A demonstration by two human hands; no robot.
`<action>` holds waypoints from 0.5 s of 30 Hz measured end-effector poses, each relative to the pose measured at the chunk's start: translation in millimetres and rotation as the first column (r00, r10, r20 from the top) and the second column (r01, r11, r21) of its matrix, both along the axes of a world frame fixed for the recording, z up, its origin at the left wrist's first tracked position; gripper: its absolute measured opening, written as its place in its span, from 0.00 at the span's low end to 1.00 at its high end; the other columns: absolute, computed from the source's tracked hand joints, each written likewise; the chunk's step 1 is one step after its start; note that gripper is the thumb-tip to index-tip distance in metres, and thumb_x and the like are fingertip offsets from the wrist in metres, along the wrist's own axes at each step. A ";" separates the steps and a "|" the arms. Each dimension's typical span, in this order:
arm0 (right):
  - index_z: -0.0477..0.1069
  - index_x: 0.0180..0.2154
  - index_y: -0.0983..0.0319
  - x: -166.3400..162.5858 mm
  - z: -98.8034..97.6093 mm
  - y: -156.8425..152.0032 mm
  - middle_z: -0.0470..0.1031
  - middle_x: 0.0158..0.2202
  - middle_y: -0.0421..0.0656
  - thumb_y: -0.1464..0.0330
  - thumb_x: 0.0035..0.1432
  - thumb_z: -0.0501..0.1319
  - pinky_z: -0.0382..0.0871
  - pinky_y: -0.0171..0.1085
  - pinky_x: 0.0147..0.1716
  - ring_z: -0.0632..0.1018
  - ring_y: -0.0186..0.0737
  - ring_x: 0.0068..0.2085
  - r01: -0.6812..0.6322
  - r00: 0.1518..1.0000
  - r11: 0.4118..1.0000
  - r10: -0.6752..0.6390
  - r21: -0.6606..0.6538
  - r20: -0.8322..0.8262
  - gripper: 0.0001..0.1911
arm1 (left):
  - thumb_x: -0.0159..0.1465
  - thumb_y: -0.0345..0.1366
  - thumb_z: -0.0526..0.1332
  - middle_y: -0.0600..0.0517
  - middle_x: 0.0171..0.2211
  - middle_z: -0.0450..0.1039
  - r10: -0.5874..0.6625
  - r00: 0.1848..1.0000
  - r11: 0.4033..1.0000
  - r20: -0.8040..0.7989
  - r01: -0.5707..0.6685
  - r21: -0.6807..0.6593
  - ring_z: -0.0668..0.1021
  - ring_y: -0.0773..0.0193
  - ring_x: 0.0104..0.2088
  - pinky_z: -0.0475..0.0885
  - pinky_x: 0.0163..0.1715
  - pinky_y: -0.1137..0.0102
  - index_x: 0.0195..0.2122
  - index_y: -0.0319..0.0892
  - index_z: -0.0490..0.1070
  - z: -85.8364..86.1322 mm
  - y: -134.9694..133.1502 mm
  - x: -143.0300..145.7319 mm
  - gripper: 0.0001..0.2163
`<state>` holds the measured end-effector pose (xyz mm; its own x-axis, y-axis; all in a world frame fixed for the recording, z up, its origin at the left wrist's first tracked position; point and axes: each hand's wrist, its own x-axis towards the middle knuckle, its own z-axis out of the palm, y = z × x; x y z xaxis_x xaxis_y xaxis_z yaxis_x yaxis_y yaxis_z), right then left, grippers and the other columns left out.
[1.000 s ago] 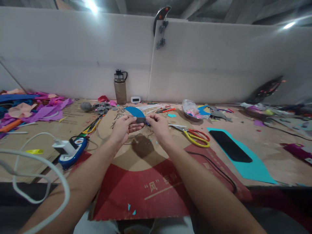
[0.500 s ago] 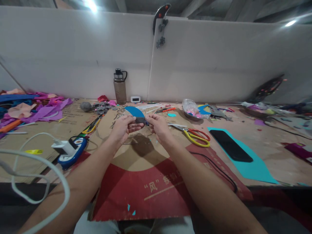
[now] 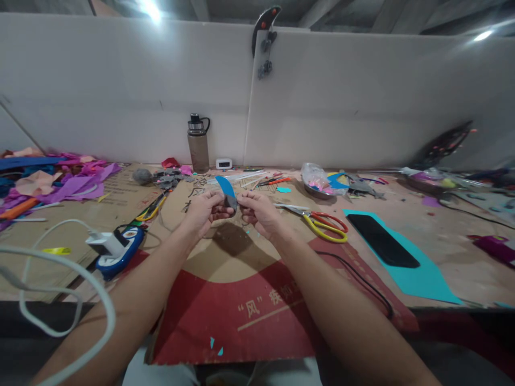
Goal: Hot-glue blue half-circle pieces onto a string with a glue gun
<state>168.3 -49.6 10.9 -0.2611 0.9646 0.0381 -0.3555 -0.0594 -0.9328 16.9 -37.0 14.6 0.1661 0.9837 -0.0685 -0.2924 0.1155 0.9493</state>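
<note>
Both my hands are raised above the cardboard sheet (image 3: 225,300) at the table's middle. My left hand (image 3: 205,210) pinches a curved blue cut-out (image 3: 225,186) with a dark grey lower end. The piece stands tilted, its blue tip pointing up and left. My right hand (image 3: 259,212) is closed in a pinch at the grey end of the same piece, fingers pressed together. The hands' shadow lies on the cardboard below them.
Yellow-and-red scissors (image 3: 322,223) lie just right of my right hand. A black phone (image 3: 382,239) rests on a teal sheet (image 3: 422,273). A water bottle (image 3: 198,142) stands at the back wall. A white charger (image 3: 105,242) with cable and purple scraps (image 3: 64,179) lie left.
The blue piece has turned from lying broad and flat to standing narrow and tilted. My two hands have drawn slightly closer together around its grey end.
</note>
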 end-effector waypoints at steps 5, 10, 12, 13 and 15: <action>0.62 0.25 0.61 -6.8 -1.3 -2.7 0.52 0.16 0.30 0.62 0.40 0.66 0.40 0.29 0.18 0.51 0.23 0.18 0.019 1.000 0.999 -0.019 0.033 0.024 0.15 | 0.55 0.33 0.63 0.54 0.18 0.69 -0.034 0.998 0.997 -0.049 0.037 0.065 0.73 0.72 0.17 0.66 0.15 0.80 0.27 0.37 0.66 -5.6 1.8 2.1 0.06; 0.64 0.26 0.61 -11.8 -5.5 -1.3 0.54 0.17 0.30 0.61 0.41 0.65 0.43 0.29 0.17 0.53 0.24 0.18 0.071 0.995 0.994 -0.077 0.085 0.070 0.14 | 0.53 0.35 0.64 0.55 0.16 0.67 0.001 0.996 0.990 -0.086 0.011 0.140 0.70 0.72 0.15 0.59 0.11 0.80 0.26 0.38 0.66 -11.3 3.4 5.8 0.08; 0.64 0.26 0.61 -12.8 -8.2 0.7 0.55 0.17 0.30 0.61 0.41 0.65 0.44 0.29 0.16 0.54 0.24 0.18 0.096 0.991 0.990 -0.105 0.105 0.083 0.14 | 0.53 0.38 0.64 0.55 0.15 0.66 0.012 0.991 0.987 -0.132 0.010 0.163 0.69 0.72 0.14 0.58 0.11 0.80 0.26 0.38 0.67 -11.8 2.6 6.6 0.09; 0.65 0.26 0.61 -13.0 -9.6 1.8 0.56 0.17 0.31 0.60 0.41 0.65 0.45 0.29 0.16 0.54 0.24 0.18 0.105 0.990 0.988 -0.115 0.114 0.087 0.14 | 0.54 0.39 0.64 0.55 0.14 0.65 0.007 0.989 0.986 -0.149 0.018 0.168 0.69 0.73 0.14 0.57 0.11 0.80 0.27 0.38 0.68 -11.4 1.7 6.9 0.09; 0.65 0.26 0.62 -13.0 -12.0 3.8 0.58 0.18 0.32 0.60 0.43 0.64 0.46 0.29 0.17 0.57 0.25 0.18 0.120 0.987 0.985 -0.133 0.128 0.093 0.13 | 0.55 0.40 0.63 0.54 0.16 0.66 -0.028 0.987 0.985 -0.159 0.055 0.165 0.69 0.73 0.15 0.58 0.11 0.80 0.26 0.38 0.69 -9.4 -1.1 7.4 0.10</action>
<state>155.3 -45.7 -1.1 -0.1457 0.9799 0.1365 -0.2572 0.0957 -0.9616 24.3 -38.0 5.2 0.2075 0.9758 0.0691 -0.1382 -0.0407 0.9896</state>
